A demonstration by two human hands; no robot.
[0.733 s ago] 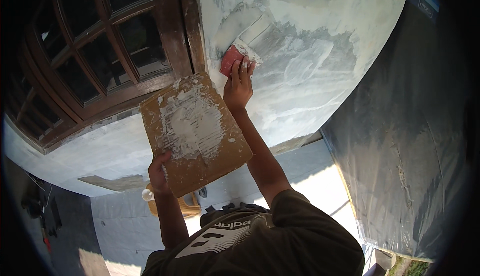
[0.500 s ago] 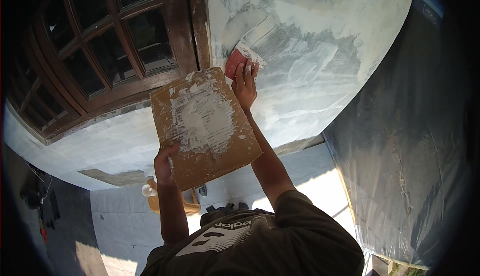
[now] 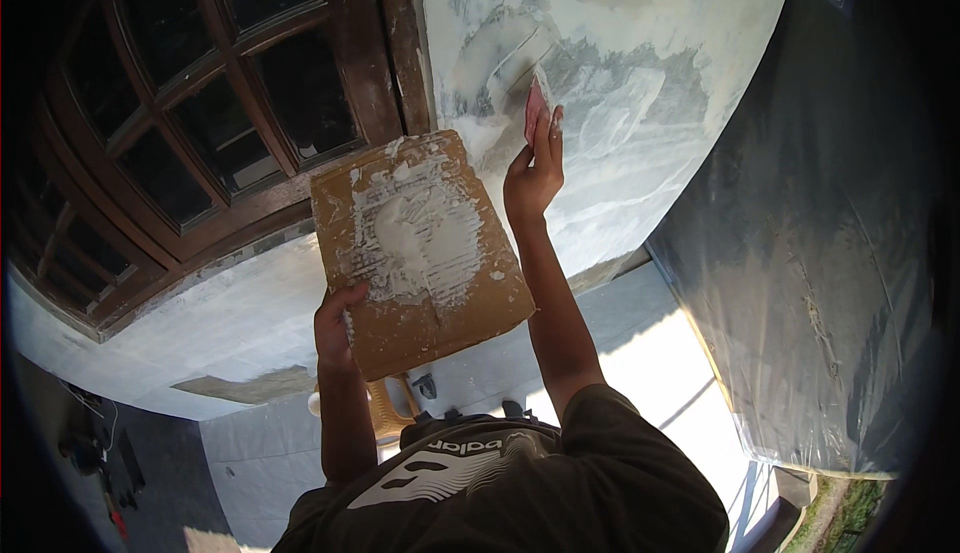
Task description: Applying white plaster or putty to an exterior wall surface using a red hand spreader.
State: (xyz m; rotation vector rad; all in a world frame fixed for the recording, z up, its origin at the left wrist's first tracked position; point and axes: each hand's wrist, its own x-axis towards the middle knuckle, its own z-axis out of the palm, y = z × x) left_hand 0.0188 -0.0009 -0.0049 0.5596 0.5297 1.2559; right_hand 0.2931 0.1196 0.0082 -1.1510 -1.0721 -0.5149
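My left hand [image 3: 338, 325] grips the lower left edge of a brown cardboard sheet [image 3: 470, 318], thumb on top. A mound of white putty [image 3: 425, 238] is smeared over the sheet's middle, with ridged streaks around it. In my right hand [image 3: 535, 178] is a red putty scraper [image 3: 537, 113], turned nearly edge-on, with white putty along its blade. The scraper is close to the patchy white and grey wall [image 3: 640, 103]; whether its blade touches the wall I cannot tell.
A brown wooden window frame [image 3: 395, 63] with glass panes borders the wall at left. Dark plastic sheeting [image 3: 780, 253] hangs at right. Below the cardboard a yellowish plastic stool [image 3: 388, 408] stands on the grey floor [image 3: 260, 463]. Dark items [image 3: 90, 453] lie at lower left.
My right hand has shifted right and turned the scraper from nearly flat against the wall to edge-on. The cardboard sits slightly further right in view, still in my left hand.
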